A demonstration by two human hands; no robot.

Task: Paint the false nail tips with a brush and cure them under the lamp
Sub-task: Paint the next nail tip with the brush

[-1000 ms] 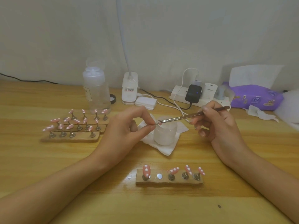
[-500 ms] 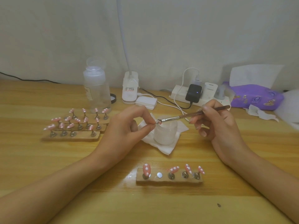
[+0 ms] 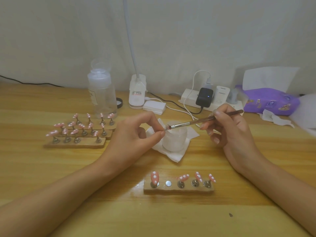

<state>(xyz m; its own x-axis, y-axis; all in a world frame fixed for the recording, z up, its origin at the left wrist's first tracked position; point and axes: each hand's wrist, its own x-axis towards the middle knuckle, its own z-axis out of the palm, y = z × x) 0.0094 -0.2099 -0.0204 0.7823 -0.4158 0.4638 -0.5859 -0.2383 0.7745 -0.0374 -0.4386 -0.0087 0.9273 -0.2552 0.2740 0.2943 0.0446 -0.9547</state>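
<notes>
On the pale wooden table [image 3: 51, 168], far left, three wooden holder strips [image 3: 75, 144] lie side by side, each carrying pink false nail tips with white dots [image 3: 75, 131] on small metal stands. Behind them stands a clear plastic bottle with a flip cap [image 3: 102, 94], and just to its right the white base of a gooseneck lamp [image 3: 137, 93], its neck rising out of view. The left hand [image 3: 135, 134] is curled, its thumb and forefinger pinching a small nail tip [image 3: 166, 129] that is mostly hidden by the fingertips; it is held above a white frosted jar [image 3: 174, 139] that sits on a folded white tissue [image 3: 176, 154]. The dark tip of a thin metal-handled brush [image 3: 205, 119] touches that pinched nail tip. Nearer the camera lies a single wooden holder strip [image 3: 178, 189] with four pink dotted tips [image 3: 154, 177] upright on stands and one bare round magnet [image 3: 168, 183] in its second place from the left. The right hand [image 3: 234, 129] grips the brush handle between thumb and fingers, like a pen. Behind it lies a white power strip [image 3: 188, 98] with a black charger [image 3: 204, 97] plugged in, and at the far right a purple pack of tissues [image 3: 270, 101].
</notes>
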